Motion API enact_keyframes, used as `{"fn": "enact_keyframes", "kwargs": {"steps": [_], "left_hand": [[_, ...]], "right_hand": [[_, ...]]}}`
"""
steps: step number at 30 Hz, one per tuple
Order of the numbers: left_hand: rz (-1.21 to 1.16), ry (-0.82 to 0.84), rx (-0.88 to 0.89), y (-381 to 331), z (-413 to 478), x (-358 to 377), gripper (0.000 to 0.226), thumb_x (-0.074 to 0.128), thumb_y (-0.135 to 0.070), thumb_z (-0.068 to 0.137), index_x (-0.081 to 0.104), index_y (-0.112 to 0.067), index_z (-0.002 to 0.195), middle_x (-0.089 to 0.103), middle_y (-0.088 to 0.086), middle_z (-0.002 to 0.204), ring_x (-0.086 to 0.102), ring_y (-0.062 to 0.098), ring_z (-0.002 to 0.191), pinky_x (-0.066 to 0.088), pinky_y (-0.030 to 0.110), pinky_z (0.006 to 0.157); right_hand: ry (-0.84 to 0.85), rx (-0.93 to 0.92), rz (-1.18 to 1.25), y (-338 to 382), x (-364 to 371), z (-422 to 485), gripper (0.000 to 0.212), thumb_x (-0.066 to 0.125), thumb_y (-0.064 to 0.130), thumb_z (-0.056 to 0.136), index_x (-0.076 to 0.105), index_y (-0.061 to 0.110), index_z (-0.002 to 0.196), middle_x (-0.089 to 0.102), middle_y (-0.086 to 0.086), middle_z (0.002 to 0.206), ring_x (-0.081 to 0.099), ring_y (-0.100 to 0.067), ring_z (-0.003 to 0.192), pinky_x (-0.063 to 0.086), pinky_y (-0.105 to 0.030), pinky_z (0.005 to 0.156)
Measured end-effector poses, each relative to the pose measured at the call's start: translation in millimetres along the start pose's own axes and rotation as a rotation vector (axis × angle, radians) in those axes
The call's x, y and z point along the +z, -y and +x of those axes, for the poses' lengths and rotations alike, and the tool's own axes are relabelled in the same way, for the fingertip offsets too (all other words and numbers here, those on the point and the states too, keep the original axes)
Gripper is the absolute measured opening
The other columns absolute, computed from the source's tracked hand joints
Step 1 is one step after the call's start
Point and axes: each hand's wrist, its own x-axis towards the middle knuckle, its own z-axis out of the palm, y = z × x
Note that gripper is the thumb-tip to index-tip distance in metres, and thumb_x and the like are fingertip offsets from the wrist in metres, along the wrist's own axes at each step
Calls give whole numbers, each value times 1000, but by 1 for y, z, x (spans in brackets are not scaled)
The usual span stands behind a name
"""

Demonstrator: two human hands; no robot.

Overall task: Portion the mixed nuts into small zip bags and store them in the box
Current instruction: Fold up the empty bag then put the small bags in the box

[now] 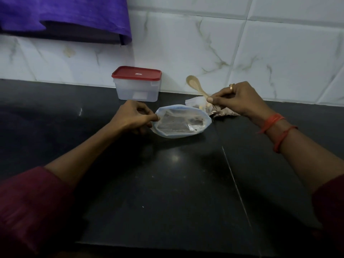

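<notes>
A small clear zip bag lies on the black counter with its mouth held wide. My left hand pinches its left rim. My right hand grips the handle of a wooden spoon, whose bowl points up and back toward the wall. Under that hand sits a clear packet of mixed nuts, partly hidden by my fingers. A clear plastic box with a red lid stands closed against the wall, behind my left hand.
The black stone counter runs toward me, with a seam running diagonally on the right. White marbled wall tiles rise behind it. A purple cloth hangs at the upper left.
</notes>
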Motion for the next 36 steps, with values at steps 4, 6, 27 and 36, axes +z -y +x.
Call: {"fn": "enact_keyframes", "kwargs": {"steps": [4,6,27,36], "left_hand": [[-9,40,1,4,5,0,16,73,-32,86,70,-19,95,75,1,84,71,15,64,58,27,59],[-5,41,7,5,8,-1,15,74,-32,86,70,-20,94,75,0,83,71,15,63,57,26,57],[-29,-78,-15,12,20,-16,16,75,-29,84,74,-15,94,75,4,82,67,15,57,53,28,53],[-21,-80,-82,14,20,-20,16,76,-30,83,75,-16,91,73,3,80,67,12,55,52,26,52]], "right_hand": [[42,142,124,-6,25,37,17,84,30,80,81,14,85,75,-4,72,68,-4,65,51,-15,76],[83,205,140,-12,39,58,17,84,25,79,81,10,86,76,-8,77,70,-9,68,55,-23,85],[215,335,-212,-7,154,189,23,81,28,83,73,7,83,71,4,60,65,-3,52,55,-15,54],[205,395,-203,-11,171,194,18,78,17,86,69,5,77,70,0,56,66,-9,48,60,-21,60]]}}
